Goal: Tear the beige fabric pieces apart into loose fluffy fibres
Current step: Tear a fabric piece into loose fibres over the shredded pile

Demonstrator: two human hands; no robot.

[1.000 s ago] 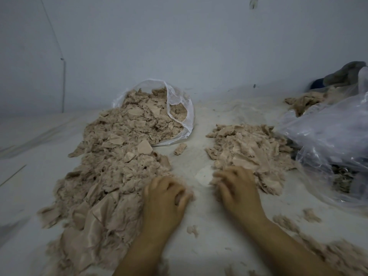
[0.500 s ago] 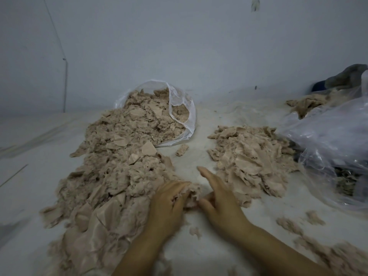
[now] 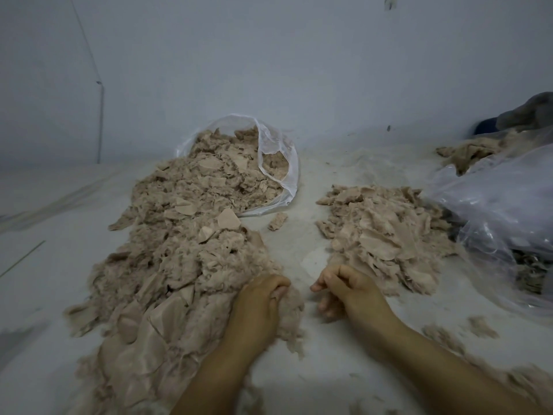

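A large heap of beige fabric pieces and fluff runs down the left side of the white surface. My left hand sits at the heap's near right edge, fingers curled into a fluffy beige clump that it grips. My right hand hovers just to the right, a short gap from the left hand, its fingers curled with nothing visible in them. Behind my right hand lies a smaller pile of beige pieces.
A small clear plastic bag lies on its side at the back, spilling pieces into the heap. A big crumpled plastic bag fills the right side. One stray piece lies between the piles. Loose fibres are scattered at the lower right.
The hands met over a clump at the heap's edge, then parted. My right hand has drawn back to the right with curled fingers; my left hand stays on the clump.
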